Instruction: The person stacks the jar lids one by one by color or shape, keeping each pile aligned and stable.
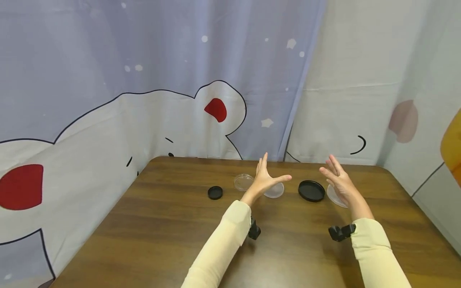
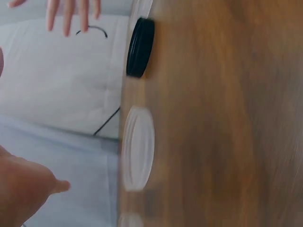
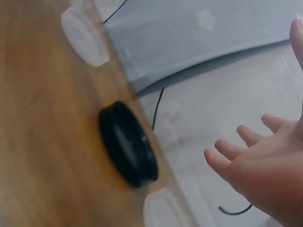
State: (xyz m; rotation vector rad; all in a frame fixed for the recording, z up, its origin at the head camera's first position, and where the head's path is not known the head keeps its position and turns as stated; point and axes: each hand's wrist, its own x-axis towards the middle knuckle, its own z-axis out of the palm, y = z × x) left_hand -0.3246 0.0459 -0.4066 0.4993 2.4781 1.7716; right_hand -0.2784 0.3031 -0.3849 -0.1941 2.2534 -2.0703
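Note:
Both hands are raised above the table with fingers spread and nothing held. In the head view my left hand (image 1: 264, 181) overlaps a translucent white round lid (image 1: 274, 191), its thumb pointing right. A clear round dish (image 1: 243, 182) lies just left of that hand. My right hand (image 1: 341, 183) is over another translucent white lid (image 1: 335, 197), partly hidden behind it. Between the hands lies a large black round lid (image 1: 311, 191), rim up, also seen in the right wrist view. A smaller black round lid (image 1: 215, 193) sits farthest left.
The brown wooden table (image 1: 173, 240) reaches back to a printed curtain (image 1: 173, 52) hanging behind it. Black wrist cameras (image 1: 254, 230) are strapped below both cream sleeves (image 1: 219, 248). The round pieces form a loose row near the table's far edge.

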